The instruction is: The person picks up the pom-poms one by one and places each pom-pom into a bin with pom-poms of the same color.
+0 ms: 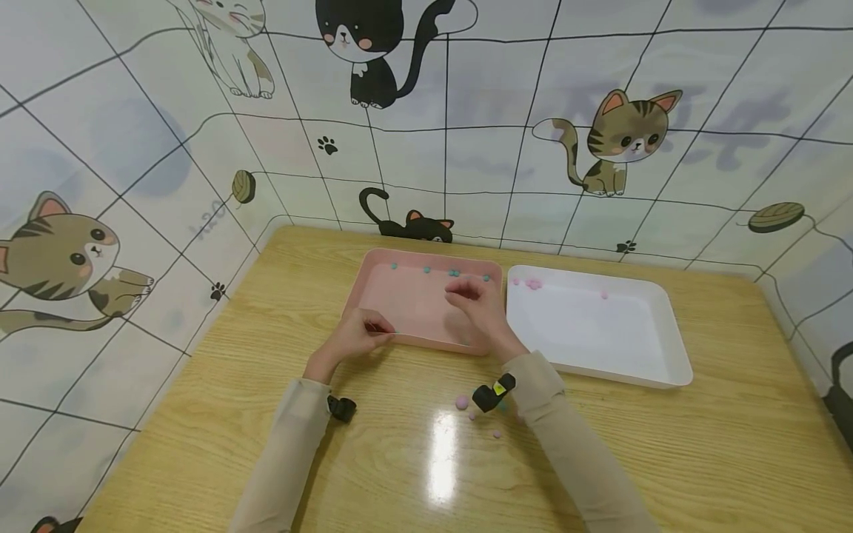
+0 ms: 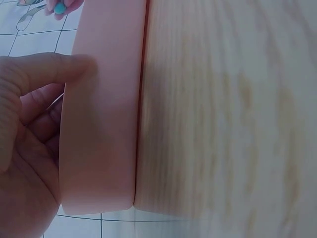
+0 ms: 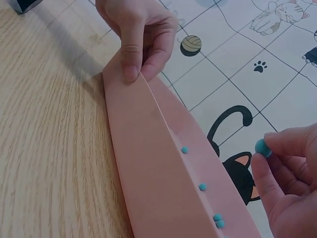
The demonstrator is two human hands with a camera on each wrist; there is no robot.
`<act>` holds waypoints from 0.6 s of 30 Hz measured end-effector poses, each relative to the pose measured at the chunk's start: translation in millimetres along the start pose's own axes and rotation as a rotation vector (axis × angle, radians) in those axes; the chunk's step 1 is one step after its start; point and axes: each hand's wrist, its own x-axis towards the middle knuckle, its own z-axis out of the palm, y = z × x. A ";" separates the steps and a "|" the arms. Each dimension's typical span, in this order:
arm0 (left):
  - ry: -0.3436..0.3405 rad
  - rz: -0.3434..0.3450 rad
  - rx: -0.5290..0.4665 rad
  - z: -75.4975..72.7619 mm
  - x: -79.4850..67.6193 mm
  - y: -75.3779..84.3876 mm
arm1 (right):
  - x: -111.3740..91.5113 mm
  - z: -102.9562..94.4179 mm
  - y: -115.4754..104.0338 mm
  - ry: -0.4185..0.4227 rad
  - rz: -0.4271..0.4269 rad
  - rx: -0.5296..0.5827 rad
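Note:
My left hand (image 1: 358, 333) grips the near rim of a pink tray (image 1: 416, 307). In the left wrist view its thumb lies on the tray's outer wall, with the other fingers partly hidden behind it. Over the right part of that tray, my right hand (image 1: 481, 305) pinches a small teal ball (image 3: 262, 148) between thumb and fingertip. Several more teal balls (image 1: 426, 269) lie spread in a line by the tray's far wall.
A white tray (image 1: 600, 333) stands close on the pink tray's right, with a few pink pieces (image 1: 533, 283) near its far wall. Loose pink balls (image 1: 461, 402) lie on the wooden table (image 1: 386, 459), with more pieces partly behind the right wrist camera (image 1: 493, 392). A cat-patterned wall (image 1: 480, 163) rises behind.

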 end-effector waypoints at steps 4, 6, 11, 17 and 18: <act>-0.003 -0.003 -0.012 0.4 0.3 -1.0 | 4.8 2.5 -0.7 0.012 0.062 -0.001; -0.005 -0.007 -0.015 0.4 0.1 -1.5 | 6.9 3.8 -1.7 0.009 0.100 0.012; -0.006 -0.013 -0.016 0.1 -0.4 -1.7 | 11.9 6.6 -2.8 0.008 0.149 -0.004; -0.001 -0.009 -0.011 0.7 0.2 -1.7 | 17.1 7.9 -1.3 0.025 0.145 -0.060; 0.000 -0.010 -0.012 0.8 0.3 -1.8 | 18.0 8.1 -0.7 0.027 0.145 -0.067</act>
